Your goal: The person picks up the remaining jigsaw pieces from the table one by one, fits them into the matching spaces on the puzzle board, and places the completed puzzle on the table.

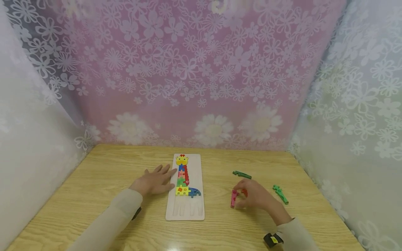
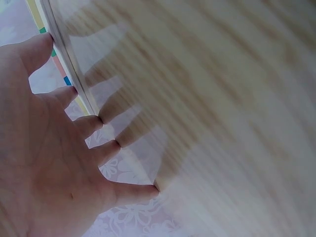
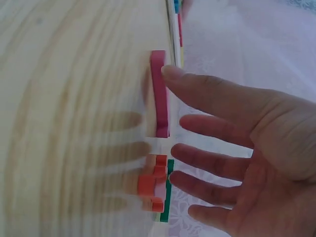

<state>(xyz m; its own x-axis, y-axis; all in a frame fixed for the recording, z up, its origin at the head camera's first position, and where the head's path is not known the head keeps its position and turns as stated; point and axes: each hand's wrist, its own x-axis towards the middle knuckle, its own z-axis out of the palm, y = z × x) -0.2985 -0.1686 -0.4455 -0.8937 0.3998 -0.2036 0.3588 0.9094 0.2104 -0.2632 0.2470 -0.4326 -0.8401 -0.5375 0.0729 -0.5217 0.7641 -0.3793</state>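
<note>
Your left hand (image 1: 153, 183) is spread out flat-ish at the left edge of the white puzzle board (image 1: 195, 167), with thumb and index finger against the rim, not grasping anything. The board lies on the wooden table (image 1: 216, 232), with a giraffe in it: yellow head (image 1: 181, 160) at the far end, colored neck blocks, red mane piece (image 1: 186, 176), yellow body piece (image 1: 182, 191) and blue piece (image 1: 194, 192) beside that. Leg-shaped recesses (image 1: 178, 208) show at the near end.

Your right hand (image 1: 255, 196) is over on the right with fingers loosely out, not closed round anything. Your thumb is right by the pink piece (image 1: 233, 199); can't tell if it's actually touching. The orange piece (image 1: 244, 192) is partly under your hand. You've also got a dark green piece (image 1: 242, 174) just beyond your hand and a lighter green piece (image 1: 281, 194) to its right.
</note>
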